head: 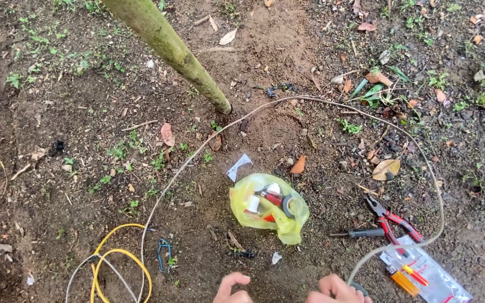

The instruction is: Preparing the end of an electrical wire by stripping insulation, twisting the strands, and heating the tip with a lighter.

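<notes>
both hands, left hand [232, 288] curled on nothing visible and right hand [337, 290] seemingly gripping the grey cable [416, 147] looping far right past pliers [391, 217], risk snagging it on the pole [169, 47].

Soft, even daylight, no hard shadows or direct sun. Dark damp soil [74, 185], muted overall. Faint sheen on yellow plastic bag [269, 209] and clear packet [428, 272]. Mostly sharp; slight softness and wide-angle stretching toward edges and corners.
</notes>
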